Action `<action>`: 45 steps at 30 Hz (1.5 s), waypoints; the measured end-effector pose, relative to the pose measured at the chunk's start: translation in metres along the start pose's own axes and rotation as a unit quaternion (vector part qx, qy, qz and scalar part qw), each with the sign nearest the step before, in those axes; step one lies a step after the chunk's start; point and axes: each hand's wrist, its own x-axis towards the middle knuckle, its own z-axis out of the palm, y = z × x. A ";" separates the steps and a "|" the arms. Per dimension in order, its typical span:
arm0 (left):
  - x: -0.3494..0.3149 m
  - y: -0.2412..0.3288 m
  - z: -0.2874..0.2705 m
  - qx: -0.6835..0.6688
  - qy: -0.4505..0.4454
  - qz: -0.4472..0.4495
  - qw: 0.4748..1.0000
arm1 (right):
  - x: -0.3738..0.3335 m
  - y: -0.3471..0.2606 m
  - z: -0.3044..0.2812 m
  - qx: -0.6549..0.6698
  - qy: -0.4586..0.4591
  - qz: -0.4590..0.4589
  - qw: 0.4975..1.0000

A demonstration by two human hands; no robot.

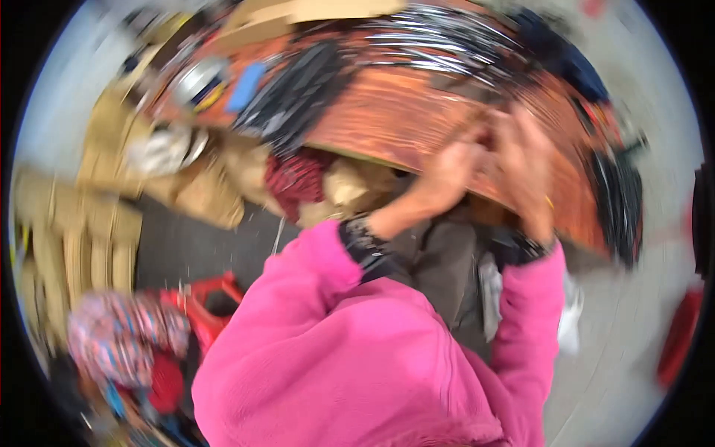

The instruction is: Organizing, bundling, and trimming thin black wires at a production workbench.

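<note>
Both hands are held close together over the near edge of a reddish-brown wood-grain table (387, 112). Motion blurs my left hand (451, 170), whose fingers point toward the other hand. My right hand (526, 160) is raised beside it, its fingers smeared too. Whether anything small is between them cannot be made out. Beyond the hands, a pile of shiny dark strips (447, 41) spreads along the table's far side. Left of them lies a bundle of black strips (302, 89), its end over the near edge. Another black bundle (618, 201) hangs at the table's right end.
A blue block (247, 86) and a round silver tin (199, 80) sit on the table's left part. Flat cardboard (328, 10) lies at the back. Stacked brown cartons (78, 246) stand at left, near a red stool (212, 302) and a patterned cloth (123, 335).
</note>
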 end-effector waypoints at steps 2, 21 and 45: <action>0.018 -0.003 0.001 -0.005 0.000 0.075 0.997 | 0.020 -0.011 -0.012 0.347 0.005 0.313 0.884; -0.040 -0.005 -0.043 -0.060 -0.067 -0.099 0.991 | -0.046 0.012 0.060 0.386 -0.004 0.359 0.850; 0.015 0.049 -0.024 -0.143 0.095 -0.021 0.985 | -0.074 -0.031 0.003 0.431 -0.010 0.313 0.846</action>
